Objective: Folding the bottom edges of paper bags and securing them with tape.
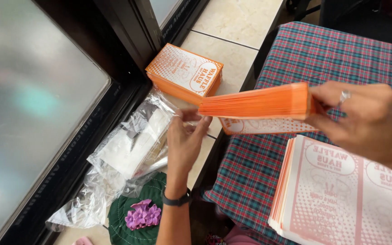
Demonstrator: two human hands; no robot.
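The right hand pinches a stack flat by one end so the open left hand can square its free edge.

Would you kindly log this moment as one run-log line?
right hand: holds orange paper stack | left hand: at stack's far end | flat printed sheets on plaid cloth

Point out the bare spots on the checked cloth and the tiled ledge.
Bare checked cloth lies beyond the right hand, toward the far edge, and in a strip left of the flat printed stack. Bare tile lies past the orange stack. Near the left hand, plastic bags and a green hat crowd the ledge.
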